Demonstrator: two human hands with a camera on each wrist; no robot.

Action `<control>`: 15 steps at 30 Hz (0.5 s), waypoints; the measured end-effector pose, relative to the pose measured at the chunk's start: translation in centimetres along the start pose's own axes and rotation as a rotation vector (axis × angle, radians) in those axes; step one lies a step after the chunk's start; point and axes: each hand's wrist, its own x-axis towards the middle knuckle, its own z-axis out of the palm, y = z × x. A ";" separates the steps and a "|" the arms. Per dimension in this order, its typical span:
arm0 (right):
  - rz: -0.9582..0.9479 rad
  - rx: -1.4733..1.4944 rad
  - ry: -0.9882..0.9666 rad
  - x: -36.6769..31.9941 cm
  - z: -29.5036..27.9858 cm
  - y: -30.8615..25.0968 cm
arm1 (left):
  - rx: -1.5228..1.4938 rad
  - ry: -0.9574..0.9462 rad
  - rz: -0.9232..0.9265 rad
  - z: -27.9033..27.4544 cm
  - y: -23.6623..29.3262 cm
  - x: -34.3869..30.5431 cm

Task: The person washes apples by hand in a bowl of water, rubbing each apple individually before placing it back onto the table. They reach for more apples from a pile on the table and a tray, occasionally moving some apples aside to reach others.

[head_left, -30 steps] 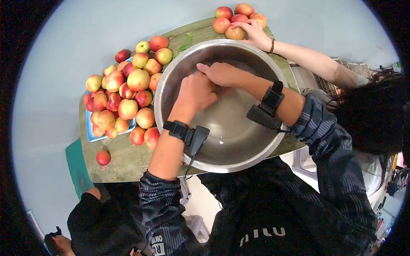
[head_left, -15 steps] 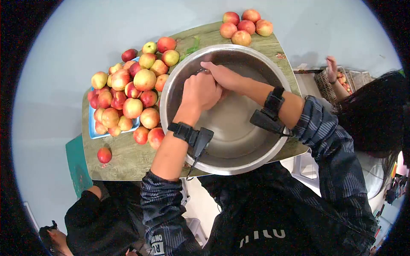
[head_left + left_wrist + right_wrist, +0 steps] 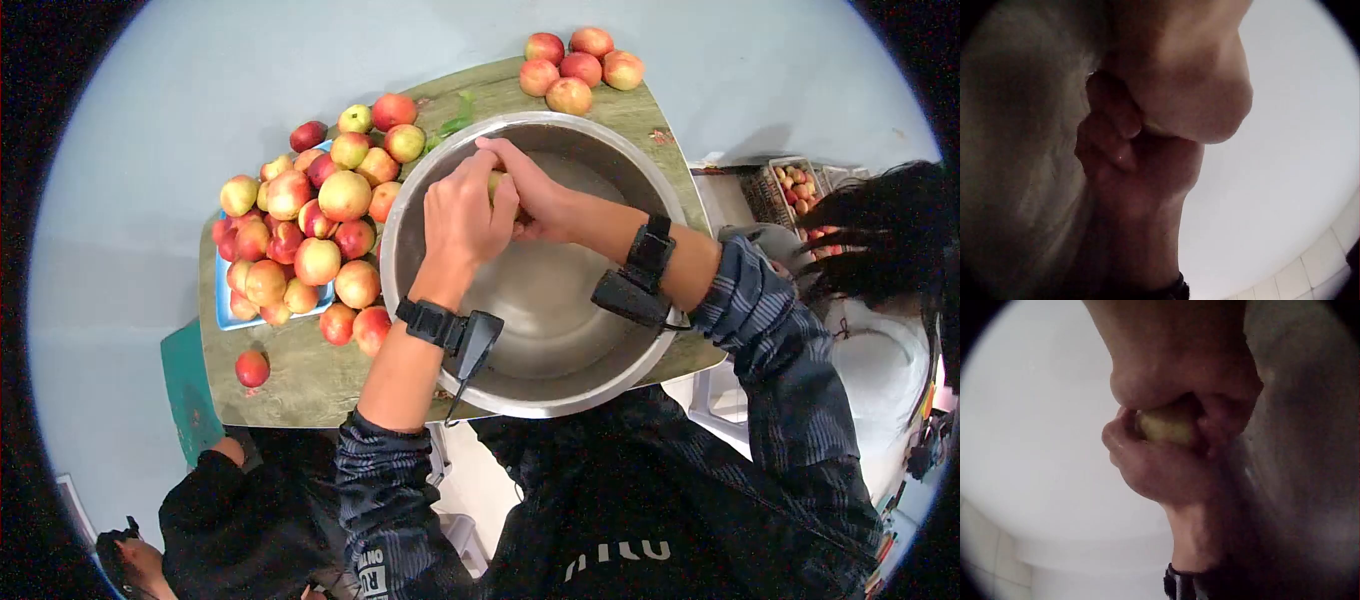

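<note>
Both hands meet over the upper left part of a large metal basin (image 3: 540, 408) that holds water. Between them is a yellow-green fruit (image 3: 1169, 425), mostly covered by the palms and fingers; only a sliver of the fruit (image 3: 495, 183) shows in the head view. My left hand (image 3: 465, 215) curls round it from the left, and my right hand (image 3: 540, 195) grips it from the right. In the left wrist view the fingers of both hands lie close together, hiding nearly all of the fruit.
Many red and yellow fruits (image 3: 345, 196) are heaped on a blue tray (image 3: 235, 322) at the left. One fruit (image 3: 252, 368) lies apart. Several more (image 3: 569, 96) sit behind the basin. Another person (image 3: 880, 370) is at the right, near a fruit crate (image 3: 768, 200); one more (image 3: 235, 520) is lower left.
The other person's hand has left the fruits behind the basin and withdrawn to the right. My hands have shifted their hold, and the fruit between them now shows.
</note>
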 end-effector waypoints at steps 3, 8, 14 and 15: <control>-0.053 0.080 0.055 -0.2 0.2 0.0 | -0.002 -0.003 0.057 -0.3 0.2 0.3; -0.242 0.056 0.264 -0.2 1.7 0.6 | -0.106 -0.002 -0.091 0.6 -0.3 0.4; -0.931 -1.047 0.481 2.4 -1.4 2.5 | -0.288 0.107 -0.176 2.1 -2.0 0.1; -0.855 -0.976 0.540 1.6 -0.8 2.1 | -0.206 0.168 -0.083 2.4 -2.1 0.1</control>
